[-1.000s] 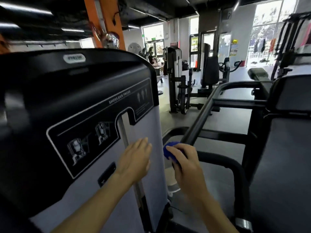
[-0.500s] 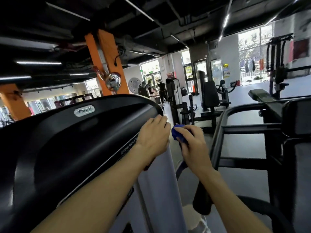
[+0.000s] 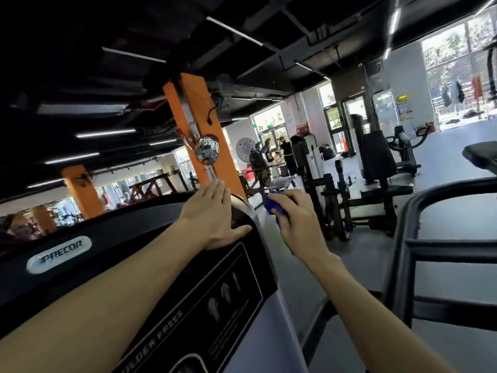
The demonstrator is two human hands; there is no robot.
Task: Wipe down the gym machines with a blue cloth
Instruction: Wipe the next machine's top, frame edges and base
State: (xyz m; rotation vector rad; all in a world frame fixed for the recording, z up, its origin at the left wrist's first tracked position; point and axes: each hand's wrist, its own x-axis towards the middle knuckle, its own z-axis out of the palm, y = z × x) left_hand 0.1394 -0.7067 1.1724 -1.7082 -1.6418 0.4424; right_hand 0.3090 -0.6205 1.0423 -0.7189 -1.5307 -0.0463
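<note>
Left hand flat on the rounded top corner of the shoulder press shroud, fingers straight and close together, thumb spread along the front edge, holding nothing. Right hand just beside that same corner, off its right edge, fingers curled tight around a bunched blue cloth; only a small wad of cloth showing past the knuckles. Cloth apparently not yet against the shroud, though the gap at the corner is hard to judge.

Step in hand, by the look of it: wiping the top corner and right edge of the shroud. To do it well: open the wad so more cloth meets the surface, rather than rubbing with a tight ball. Bring it onto the corner beside the bracing palm, then draw down the right edge in one long pass, overlapping each stroke. Keep the flat palm steady for balance, then lift it and wipe beneath, since skin leaves marks on glossy black. Cover the instruction label below the corner lightly, to spare the print. Black frame tube to the right of the shroud likely due a wipe too.
</note>
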